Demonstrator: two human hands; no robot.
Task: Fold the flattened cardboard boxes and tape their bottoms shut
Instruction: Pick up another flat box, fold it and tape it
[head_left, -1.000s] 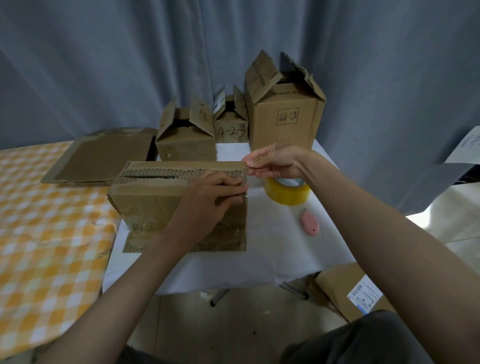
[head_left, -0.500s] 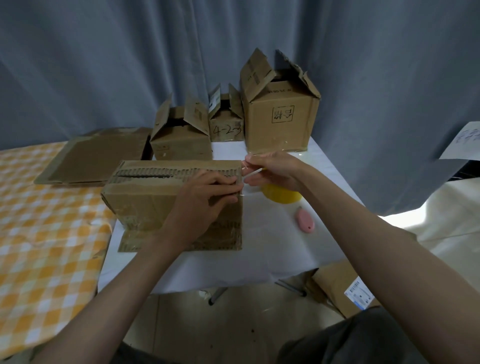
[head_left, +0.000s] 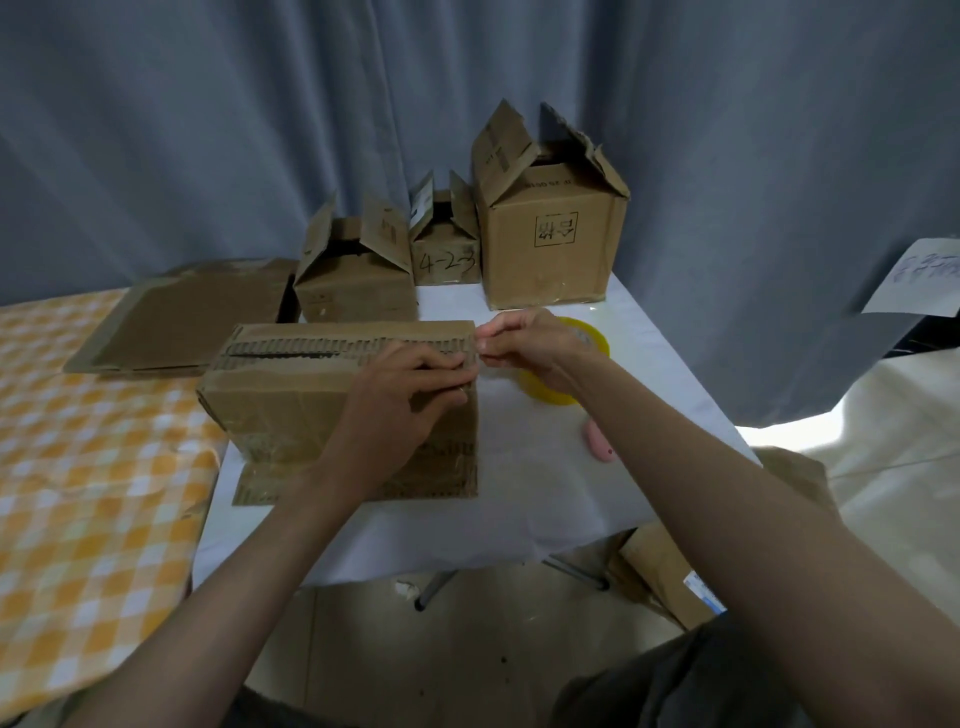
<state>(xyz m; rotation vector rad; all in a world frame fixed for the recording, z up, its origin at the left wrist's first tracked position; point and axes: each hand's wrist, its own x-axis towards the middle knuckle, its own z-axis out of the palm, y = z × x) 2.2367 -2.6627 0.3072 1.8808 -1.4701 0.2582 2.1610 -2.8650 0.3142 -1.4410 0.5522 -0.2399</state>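
Observation:
A brown cardboard box lies on the white table with its closed flaps turned upward. My left hand rests on its right end, fingers curled over the edge and gripping it. At the box's upper right corner, my right hand pinches a thin strip of clear tape; the strip itself is hard to make out. The yellow tape roll lies just behind that hand, partly hidden by it. A flattened cardboard box lies at the back left.
Three folded boxes with open top flaps stand at the back: a low one, a small one marked 4-2-3 and a tall one. A pink cutter lies under my right forearm. An orange checked cloth covers the left surface. More cardboard sits on the floor.
My right hand has moved left from above the tape roll to the box's upper right corner, close to my left hand. My left hand keeps its place on the box.

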